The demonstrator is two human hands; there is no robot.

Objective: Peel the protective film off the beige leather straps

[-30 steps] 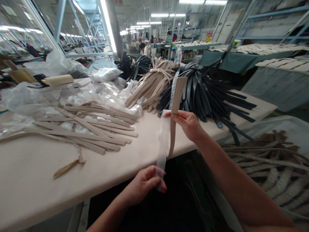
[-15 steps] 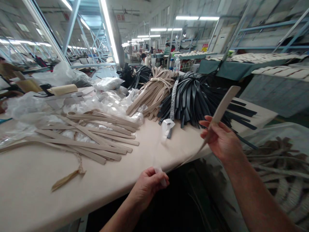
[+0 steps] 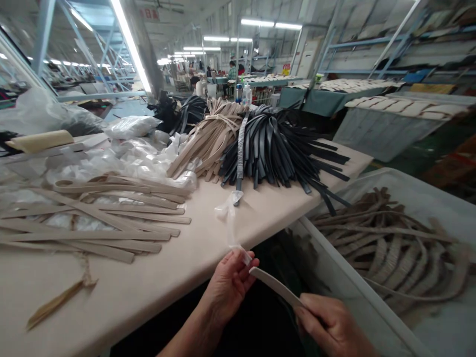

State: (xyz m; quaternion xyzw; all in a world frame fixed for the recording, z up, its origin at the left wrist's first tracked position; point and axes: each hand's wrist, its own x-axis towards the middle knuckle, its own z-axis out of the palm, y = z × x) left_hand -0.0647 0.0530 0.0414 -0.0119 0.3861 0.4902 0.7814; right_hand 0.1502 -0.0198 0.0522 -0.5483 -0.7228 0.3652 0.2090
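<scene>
My left hand (image 3: 232, 277) pinches the end of a clear plastic strip (image 3: 231, 228) just past the table's front edge. That strip runs back over the tabletop to a dark strap (image 3: 240, 153) in a clear wrapping. My right hand (image 3: 327, 320) is closed around a beige strap (image 3: 277, 285), whose rounded tip meets the fingers of my left hand by the plastic. The strap's other end is hidden. Loose beige straps (image 3: 122, 233) lie to the left on the table (image 3: 201, 248).
A beige bundle (image 3: 211, 134) and a black bundle (image 3: 278, 148) of straps lie at the back. Crumpled plastic (image 3: 141, 153) is heaped at the left. A translucent bin (image 3: 394, 178) with wrapped straps stands at the right. A tan cord (image 3: 59, 302) lies near the front left.
My right hand has lowered and come left, bringing the beige strap's tip down to my left hand. The view has turned right, showing more of the bin.
</scene>
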